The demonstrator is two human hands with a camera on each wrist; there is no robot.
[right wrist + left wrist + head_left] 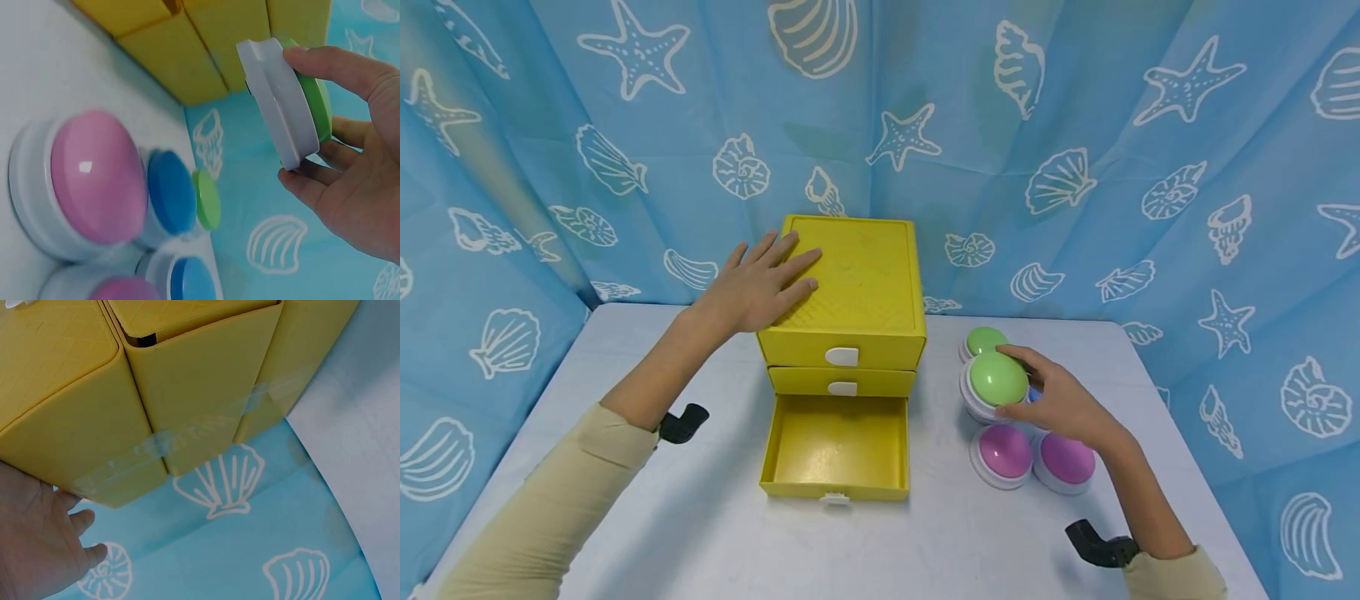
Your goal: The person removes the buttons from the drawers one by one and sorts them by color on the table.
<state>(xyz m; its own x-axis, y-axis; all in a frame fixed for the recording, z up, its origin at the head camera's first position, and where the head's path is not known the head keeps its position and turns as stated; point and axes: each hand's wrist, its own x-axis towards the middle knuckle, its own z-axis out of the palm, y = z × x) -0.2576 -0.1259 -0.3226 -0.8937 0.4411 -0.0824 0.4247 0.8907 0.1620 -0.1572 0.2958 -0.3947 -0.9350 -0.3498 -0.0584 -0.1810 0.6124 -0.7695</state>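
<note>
My left hand [752, 287] rests with spread fingers on the top left edge of a yellow drawer cabinet [857, 275]. In the left wrist view part of that hand [40, 537] shows beside the cabinet's taped side [200, 381]. The bottom drawer [835, 450] is pulled far out and nothing lies in it; the middle drawer [880, 382] sticks out slightly. My right hand [1067, 404] grips a round push-button buzzer with a green dome [998, 379] and white base. In the right wrist view this green buzzer [284, 103] hangs tilted, clear of the table.
On the table right of the cabinet stand another green buzzer [987, 340], two pink buzzers [1006, 451] and two blue buzzers [172, 190], mostly hidden in the head view. A blue shell-print curtain [970, 158] hangs behind the white table [685, 500].
</note>
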